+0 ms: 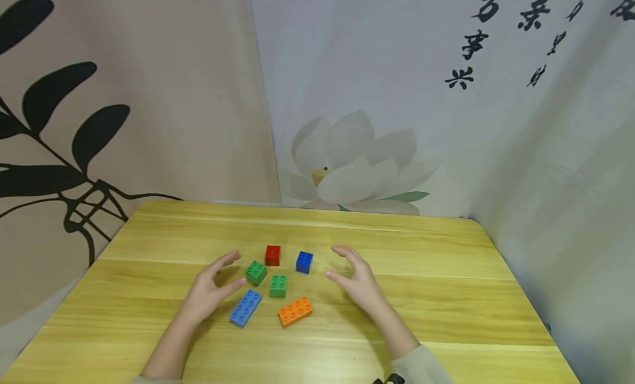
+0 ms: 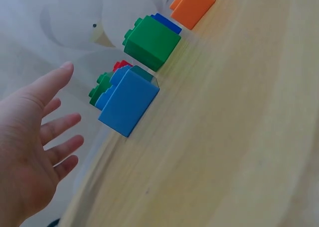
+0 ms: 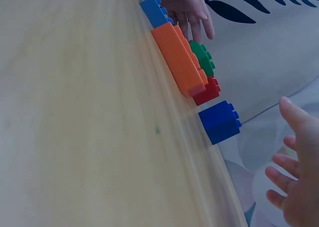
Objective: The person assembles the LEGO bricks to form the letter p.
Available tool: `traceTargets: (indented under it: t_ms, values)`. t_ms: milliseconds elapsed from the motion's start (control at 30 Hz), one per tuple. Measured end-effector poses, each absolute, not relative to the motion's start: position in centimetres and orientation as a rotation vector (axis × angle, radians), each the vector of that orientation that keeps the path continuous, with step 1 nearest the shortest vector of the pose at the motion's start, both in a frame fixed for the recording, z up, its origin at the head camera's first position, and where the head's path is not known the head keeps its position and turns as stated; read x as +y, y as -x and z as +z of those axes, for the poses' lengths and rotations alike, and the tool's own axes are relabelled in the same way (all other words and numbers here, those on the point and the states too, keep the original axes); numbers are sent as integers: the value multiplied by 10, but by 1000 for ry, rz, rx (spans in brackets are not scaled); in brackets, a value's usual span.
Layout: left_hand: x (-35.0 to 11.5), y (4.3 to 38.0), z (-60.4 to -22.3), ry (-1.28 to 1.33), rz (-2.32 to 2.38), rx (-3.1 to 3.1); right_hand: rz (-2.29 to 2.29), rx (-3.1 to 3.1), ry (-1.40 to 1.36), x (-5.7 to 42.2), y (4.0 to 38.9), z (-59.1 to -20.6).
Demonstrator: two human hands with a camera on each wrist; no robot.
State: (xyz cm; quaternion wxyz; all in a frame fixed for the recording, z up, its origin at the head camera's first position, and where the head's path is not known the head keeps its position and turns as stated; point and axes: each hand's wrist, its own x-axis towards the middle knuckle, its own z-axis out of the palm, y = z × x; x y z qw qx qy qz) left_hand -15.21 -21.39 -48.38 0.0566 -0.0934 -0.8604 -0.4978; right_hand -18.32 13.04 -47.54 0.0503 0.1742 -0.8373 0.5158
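Observation:
Several toy building bricks lie apart on the wooden table [image 1: 446, 296]. The left hand [image 1: 205, 293] is beside a green brick [image 1: 255, 272] and a light blue long brick [image 1: 245, 308], its fingers spread and holding nothing. To the right, the right hand [image 1: 359, 282] is nearest the dark blue brick [image 1: 304, 262], also with spread fingers and nothing in them. Between the hands sit a red brick [image 1: 273, 255], a second green brick [image 1: 278, 286] and an orange long brick [image 1: 295, 311]. In the left wrist view, a gap shows between the hand [image 2: 35, 142] and the light blue brick [image 2: 128, 102].
Behind the table's far edge hangs a pale curtain [image 1: 347, 59] printed with a lotus and dark characters. Another beige curtain [image 1: 188, 97] with dark leaves hangs at the left. Bare wood stretches right of the bricks.

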Motion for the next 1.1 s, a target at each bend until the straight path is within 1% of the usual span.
traceTargets:
  t_ms: [567,867,1100]
  values:
    - [-213,165,-498,379,-1673,-2605,1780,-2575,-556,106,199,-496]
    - [-210,169,-502,361,-1680,-2639,1781,-2632,-476,95,204,-501]
    - [-209,171,-501,322,-1641,-2677,1700,-2679,-434,86,206,-505]
